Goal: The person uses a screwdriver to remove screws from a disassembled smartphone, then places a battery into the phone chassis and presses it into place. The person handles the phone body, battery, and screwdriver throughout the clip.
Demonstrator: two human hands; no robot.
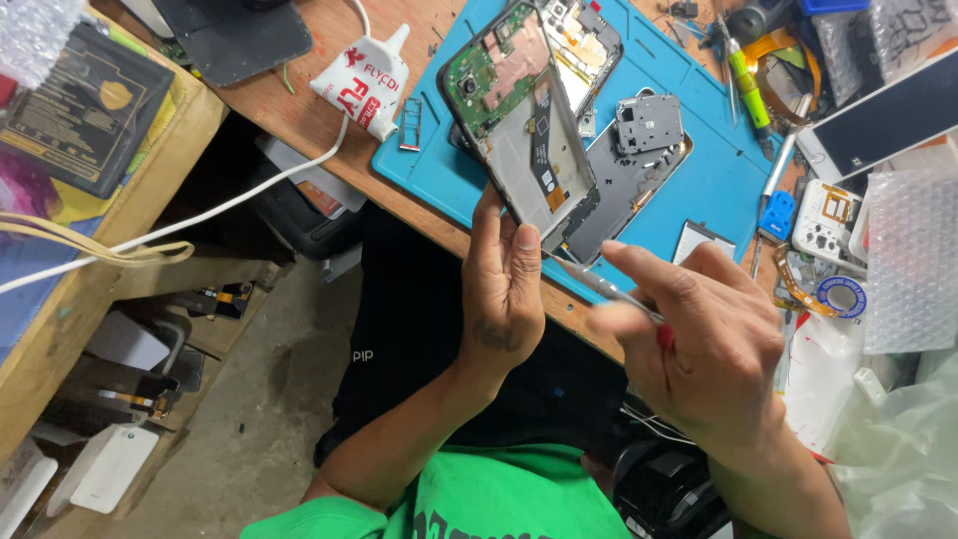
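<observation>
My left hand (506,284) grips the near end of an opened phone frame (519,120), holding it up over the blue work mat (709,190); its green circuit board and orange flex cable face me. My right hand (699,334) is closed around a thin metal tool with a red handle (614,291), whose tip points at the phone's lower edge near my left thumb. A second opened phone (589,45) and a dark back cover (624,185) with a small black shield piece (649,122) lie on the mat behind.
A white squeeze tube of glue (367,82) and a white cable (200,215) lie on the wooden bench at left. Screwdrivers (750,90), a tape roll (840,295), a white phone (883,125) and bubble wrap (913,260) crowd the right side.
</observation>
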